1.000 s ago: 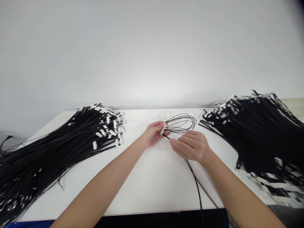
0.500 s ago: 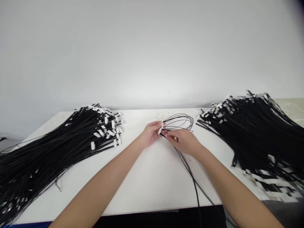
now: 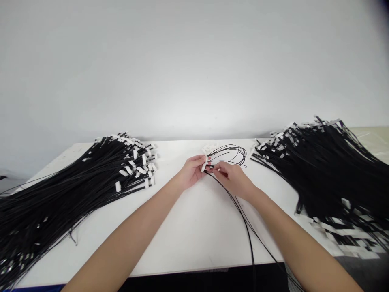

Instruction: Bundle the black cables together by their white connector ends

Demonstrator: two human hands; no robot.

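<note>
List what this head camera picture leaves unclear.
All in the head view.
Left pile: cut off by the left edge.
Right pile: runs past the right edge.
White tags: any print is too small; the left hand covers part.
Right hand: its own fingers hide what it pinches.
Loose cables: drop below the table edge, ends unseen.

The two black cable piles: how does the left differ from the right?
The left pile lies flat; the right pile is heaped higher. The left pile shows white tags mostly at its far end; the right pile shows them at both ends. Both are thin black cables, like the looped cables between them.
</note>
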